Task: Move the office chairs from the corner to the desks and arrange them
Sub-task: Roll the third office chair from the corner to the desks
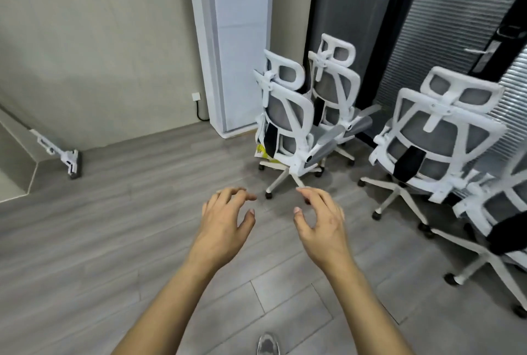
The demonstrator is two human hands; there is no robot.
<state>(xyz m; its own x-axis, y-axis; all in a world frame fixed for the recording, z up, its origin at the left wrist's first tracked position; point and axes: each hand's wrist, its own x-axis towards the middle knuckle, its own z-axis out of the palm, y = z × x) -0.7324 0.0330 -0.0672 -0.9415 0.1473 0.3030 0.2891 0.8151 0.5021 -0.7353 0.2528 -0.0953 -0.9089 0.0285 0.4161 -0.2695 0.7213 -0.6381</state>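
Several white-framed office chairs with grey mesh backs stand grouped in the corner, their backs towards me. The nearest chair (288, 120) is straight ahead, with a second chair (336, 89) behind it. A third chair (439, 138) stands to the right, and a fourth chair (502, 212) is cut off by the right edge. My left hand (225, 220) and my right hand (322, 223) are stretched out side by side over the floor, short of the nearest chair's wheeled base. Both hold nothing, with fingers spread and loosely bent.
A tall white standing air conditioner (236, 40) is against the wall left of the chairs. A stick vacuum (60, 155) leans at the far left by a ledge. Dark curtain and blinds (456, 26) line the right side. My shoe (268, 344) shows at the bottom on grey wood floor.
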